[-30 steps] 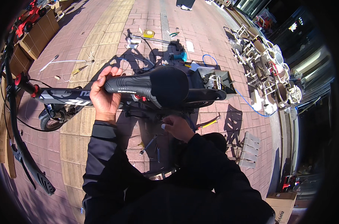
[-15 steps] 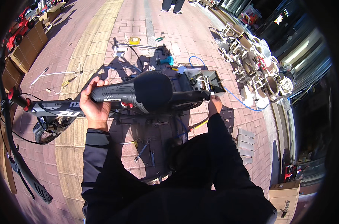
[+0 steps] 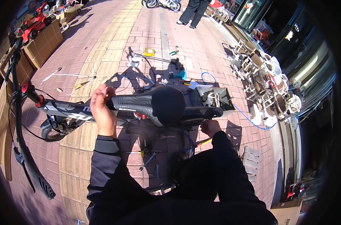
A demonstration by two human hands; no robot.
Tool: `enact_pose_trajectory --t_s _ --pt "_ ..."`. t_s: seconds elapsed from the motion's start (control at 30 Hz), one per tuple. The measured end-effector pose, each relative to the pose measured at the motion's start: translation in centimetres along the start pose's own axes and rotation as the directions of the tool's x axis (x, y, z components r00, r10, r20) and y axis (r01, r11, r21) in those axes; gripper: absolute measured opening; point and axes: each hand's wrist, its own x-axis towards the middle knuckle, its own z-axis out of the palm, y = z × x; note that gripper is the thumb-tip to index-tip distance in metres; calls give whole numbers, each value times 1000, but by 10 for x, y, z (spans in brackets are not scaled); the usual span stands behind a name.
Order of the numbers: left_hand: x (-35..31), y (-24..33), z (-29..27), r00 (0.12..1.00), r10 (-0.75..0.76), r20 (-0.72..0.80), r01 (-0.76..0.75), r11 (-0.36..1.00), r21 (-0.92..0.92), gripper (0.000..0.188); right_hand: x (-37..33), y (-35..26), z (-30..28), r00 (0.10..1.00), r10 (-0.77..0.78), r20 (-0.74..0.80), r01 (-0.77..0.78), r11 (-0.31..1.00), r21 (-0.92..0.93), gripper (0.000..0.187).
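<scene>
A black bicycle saddle (image 3: 166, 106) sits at the middle, its narrow nose pointing left. My left hand (image 3: 104, 112) is against the tip of the nose, its palm beside it and its fingers raised and loosely bent, not wrapped round it. Behind the saddle a black rear mudguard (image 3: 211, 111) reaches right. Just under its end is my right hand (image 3: 211, 128), fingers curled in; what they hold, if anything, is hidden. The grey and black bicycle frame (image 3: 71, 111) runs left to the black handlebar (image 3: 22, 146). Below the frame shows part of the front wheel (image 3: 52, 134).
An open metal box (image 3: 225, 98) of parts stands beyond the mudguard. Wrenches (image 3: 148, 161), yellow tape (image 3: 149, 52), pliers (image 3: 174, 53) and a teal power tool (image 3: 178, 75) lie on the paving. Small chairs (image 3: 270, 80) crowd the right; cardboard boxes (image 3: 46, 43) line the left. A person (image 3: 195, 11) stands far off.
My right hand has left the mudguard's end and dropped below it. My left hand's fingers have loosened from round the saddle nose. The whole view has shifted, showing more of the distant person.
</scene>
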Motion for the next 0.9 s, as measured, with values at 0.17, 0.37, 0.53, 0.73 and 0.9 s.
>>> enact_pose_trajectory --t_s 0.17,0.37,0.53,0.73,0.9 --pt "-67 96 1 838 544 40 -514 764 391 30 3 0 -2 999 9 33 -13 990 137 23" --pt "-142 201 -16 503 672 543 -630 -145 763 28 13 5 3 999 -10 42 2 983 184 22" --pt "-144 232 -24 596 605 527 -438 -305 846 31 18 6 5 999 -28 29 22 978 207 16" --pt "-124 253 -63 574 609 547 -378 -395 837 33 17 10 7 999 -33 18 30 989 148 15" --pt "-83 316 -137 612 603 511 -137 -555 820 33 8 8 8 1000 -4 15 3 999 35 11"
